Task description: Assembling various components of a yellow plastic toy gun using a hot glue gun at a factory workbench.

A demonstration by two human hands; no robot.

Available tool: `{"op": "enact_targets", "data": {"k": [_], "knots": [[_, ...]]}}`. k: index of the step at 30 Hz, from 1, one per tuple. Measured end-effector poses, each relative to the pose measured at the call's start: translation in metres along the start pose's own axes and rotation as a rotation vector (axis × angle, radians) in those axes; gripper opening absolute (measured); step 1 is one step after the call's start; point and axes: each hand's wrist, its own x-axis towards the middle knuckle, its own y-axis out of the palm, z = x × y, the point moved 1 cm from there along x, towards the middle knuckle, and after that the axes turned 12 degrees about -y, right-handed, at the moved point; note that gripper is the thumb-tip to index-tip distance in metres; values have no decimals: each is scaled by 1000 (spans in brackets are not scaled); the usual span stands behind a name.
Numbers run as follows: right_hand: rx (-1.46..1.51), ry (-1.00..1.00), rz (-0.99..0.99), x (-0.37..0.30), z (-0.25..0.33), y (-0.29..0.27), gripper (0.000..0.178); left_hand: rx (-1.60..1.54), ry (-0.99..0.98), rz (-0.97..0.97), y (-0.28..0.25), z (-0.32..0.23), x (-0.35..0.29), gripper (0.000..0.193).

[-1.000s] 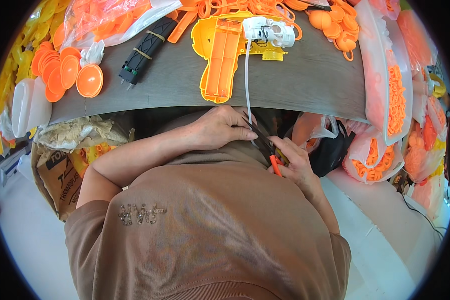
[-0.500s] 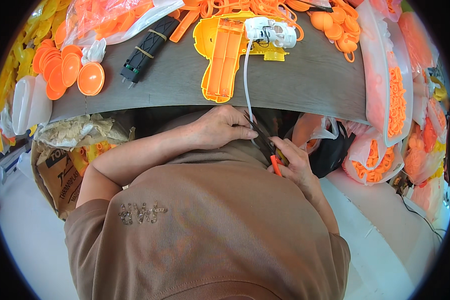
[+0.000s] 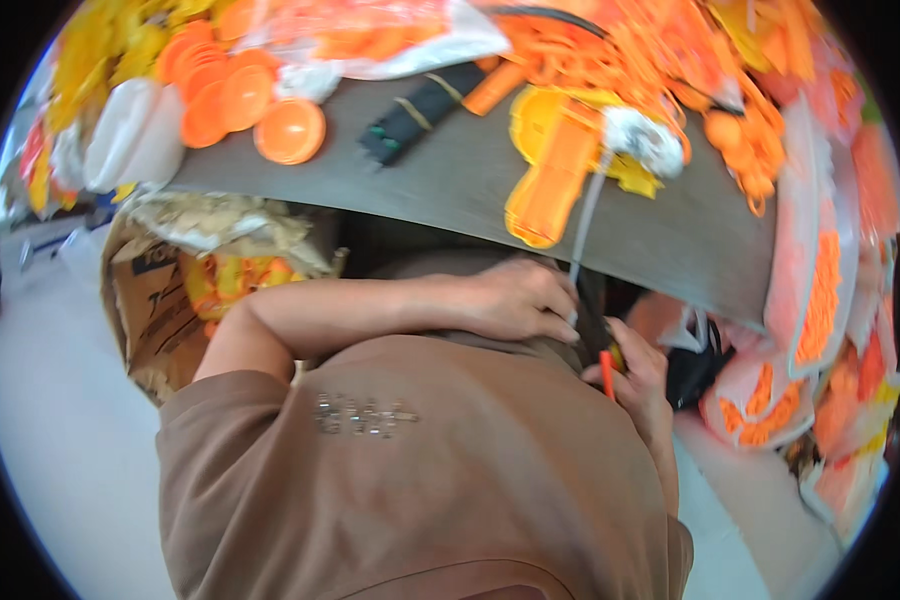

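Gripping a small dark tool with an orange tip [image 3: 606, 365] low against the lap, the right hand [image 3: 635, 385] clasps it while the left hand [image 3: 515, 300] curls closed over its top end beside the grey cord [image 3: 585, 225], apparently steadying it below the table [image 3: 450, 190] edge.

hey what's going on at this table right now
A person in a brown shirt holds both hands close together just below the edge of the grey table. The right hand grips a small dark tool with an orange handle; the left hand rests beside a grey cable running up to a white device among orange plastic parts.
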Motion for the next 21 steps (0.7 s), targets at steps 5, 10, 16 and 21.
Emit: {"op": "enact_targets", "data": {"k": [5, 10, 16, 21], "knots": [[105, 453, -133, 4, -17, -50, 46, -352, 108, -104, -28, -32, -32, 18], [-251, 284, -343, 24, -51, -79, 45, -437, -93, -749, -111, -93, -132, 7], [-572, 145, -212, 55, -52, -91, 39, 692, -445, -1906, -223, -63, -269, 18], [-655, -115, -307, 79, -18, -68, 31, 1084, -1035, -1416, -255, -33, -304, 36]]}}
